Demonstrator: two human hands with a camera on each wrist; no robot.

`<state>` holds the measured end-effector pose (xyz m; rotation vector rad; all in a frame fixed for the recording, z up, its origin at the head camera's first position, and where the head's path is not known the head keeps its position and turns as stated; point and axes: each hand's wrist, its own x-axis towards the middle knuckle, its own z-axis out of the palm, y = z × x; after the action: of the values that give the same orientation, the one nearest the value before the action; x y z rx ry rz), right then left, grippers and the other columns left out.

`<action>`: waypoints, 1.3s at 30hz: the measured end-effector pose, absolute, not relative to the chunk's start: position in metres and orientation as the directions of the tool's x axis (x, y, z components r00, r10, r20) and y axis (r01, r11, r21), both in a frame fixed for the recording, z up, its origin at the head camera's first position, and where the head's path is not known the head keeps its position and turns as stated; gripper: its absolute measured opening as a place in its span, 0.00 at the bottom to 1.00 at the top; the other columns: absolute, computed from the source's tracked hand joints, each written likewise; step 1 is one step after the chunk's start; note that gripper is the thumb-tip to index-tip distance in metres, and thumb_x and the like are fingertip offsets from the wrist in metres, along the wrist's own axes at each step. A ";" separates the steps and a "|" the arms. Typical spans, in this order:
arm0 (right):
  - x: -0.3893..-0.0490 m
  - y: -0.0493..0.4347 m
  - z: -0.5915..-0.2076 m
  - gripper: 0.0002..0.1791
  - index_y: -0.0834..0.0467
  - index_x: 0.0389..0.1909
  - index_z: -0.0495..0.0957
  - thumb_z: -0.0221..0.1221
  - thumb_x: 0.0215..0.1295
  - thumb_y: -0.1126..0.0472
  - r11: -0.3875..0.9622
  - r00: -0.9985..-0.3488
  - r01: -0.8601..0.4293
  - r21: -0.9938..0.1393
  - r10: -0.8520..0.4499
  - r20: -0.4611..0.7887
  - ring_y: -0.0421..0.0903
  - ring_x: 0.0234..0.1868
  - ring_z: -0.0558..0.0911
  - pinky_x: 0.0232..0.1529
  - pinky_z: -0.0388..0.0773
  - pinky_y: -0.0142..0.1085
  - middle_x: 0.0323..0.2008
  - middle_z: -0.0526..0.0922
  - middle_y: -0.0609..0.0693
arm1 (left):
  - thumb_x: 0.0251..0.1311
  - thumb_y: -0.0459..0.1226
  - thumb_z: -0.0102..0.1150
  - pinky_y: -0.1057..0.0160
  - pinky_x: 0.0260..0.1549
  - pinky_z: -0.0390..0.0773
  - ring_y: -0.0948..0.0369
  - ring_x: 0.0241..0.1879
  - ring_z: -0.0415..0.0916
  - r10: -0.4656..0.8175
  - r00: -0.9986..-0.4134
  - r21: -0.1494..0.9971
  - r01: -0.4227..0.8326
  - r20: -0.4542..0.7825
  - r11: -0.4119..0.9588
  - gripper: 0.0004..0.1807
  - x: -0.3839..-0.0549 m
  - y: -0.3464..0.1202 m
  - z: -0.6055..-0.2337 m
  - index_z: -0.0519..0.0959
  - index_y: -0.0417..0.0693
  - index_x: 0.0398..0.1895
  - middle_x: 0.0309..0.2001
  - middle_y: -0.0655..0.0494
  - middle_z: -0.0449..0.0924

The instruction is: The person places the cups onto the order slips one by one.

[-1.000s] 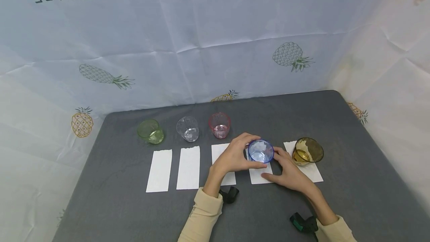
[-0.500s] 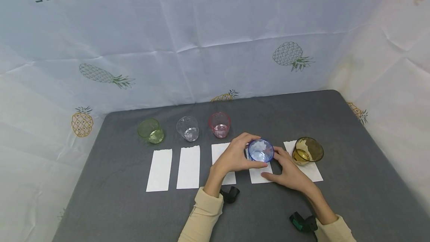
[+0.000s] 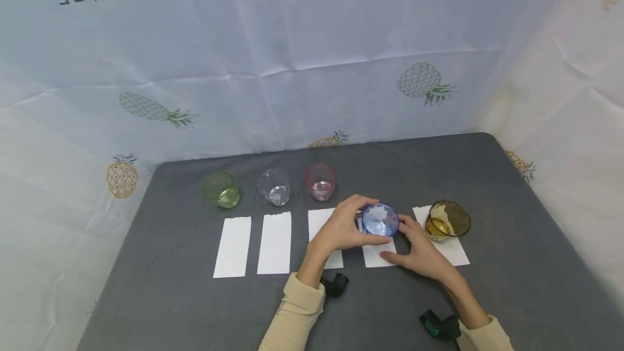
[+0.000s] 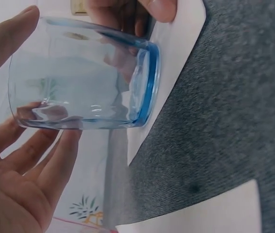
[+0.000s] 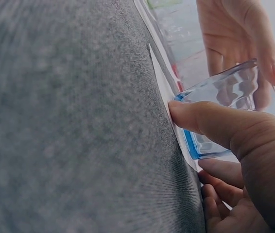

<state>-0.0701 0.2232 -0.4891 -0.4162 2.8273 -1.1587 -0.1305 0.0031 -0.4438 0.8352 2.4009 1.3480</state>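
My gray table (image 3: pixel 146 297) is spreading out below, my left hand (image 3: pixel 343 226) is clamping, my right hand (image 3: pixel 419 252) is sitting thumb and fingers apart, a white paper strip (image 3: pixel 379 255) is lying underneath, the blue glass (image 3: pixel 380 219) is standing on it in my left's grip, can't tell if my right's touching

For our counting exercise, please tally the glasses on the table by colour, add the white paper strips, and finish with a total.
Green glass: 1
Clear glass: 1
Pinkish-red glass: 1
Blue glass: 1
Amber glass: 1
White paper strips: 5
Total: 10 (5 glasses, 5 strips)
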 end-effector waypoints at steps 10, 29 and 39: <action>-0.067 0.222 -0.489 0.42 0.71 0.65 0.73 0.76 0.54 0.52 0.672 -0.968 -0.217 -0.708 -0.242 0.067 0.69 0.67 0.72 0.65 0.68 0.68 0.64 0.74 0.67 | 0.48 0.46 0.81 0.68 0.60 0.79 0.56 0.60 0.78 0.583 -0.807 0.843 0.378 0.098 0.382 0.42 -0.126 0.003 -0.449 0.75 0.47 0.68 0.61 0.49 0.78; -0.052 0.218 -0.482 0.44 0.66 0.71 0.67 0.76 0.53 0.65 0.492 -0.958 -0.287 -0.822 -0.137 0.253 0.16 0.59 0.66 0.60 0.64 0.09 0.63 0.75 0.64 | 0.51 0.45 0.79 0.54 0.66 0.77 0.53 0.64 0.76 0.570 -0.802 0.846 0.421 0.178 0.327 0.48 -0.122 -0.008 -0.437 0.66 0.48 0.75 0.67 0.47 0.74; -0.049 0.214 -0.461 0.44 0.65 0.71 0.69 0.75 0.51 0.72 0.425 -0.941 -0.332 -0.842 -0.090 0.326 0.24 0.65 0.69 0.62 0.66 0.12 0.64 0.74 0.59 | 0.50 0.42 0.79 0.61 0.66 0.77 0.52 0.65 0.76 0.536 -0.814 0.850 0.433 0.225 0.301 0.43 -0.125 -0.024 -0.430 0.71 0.48 0.72 0.64 0.51 0.76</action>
<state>-0.0485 0.2143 -0.4609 -0.4286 2.8409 -1.7697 -0.1252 -0.0237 -0.4301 0.9158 2.4503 1.5497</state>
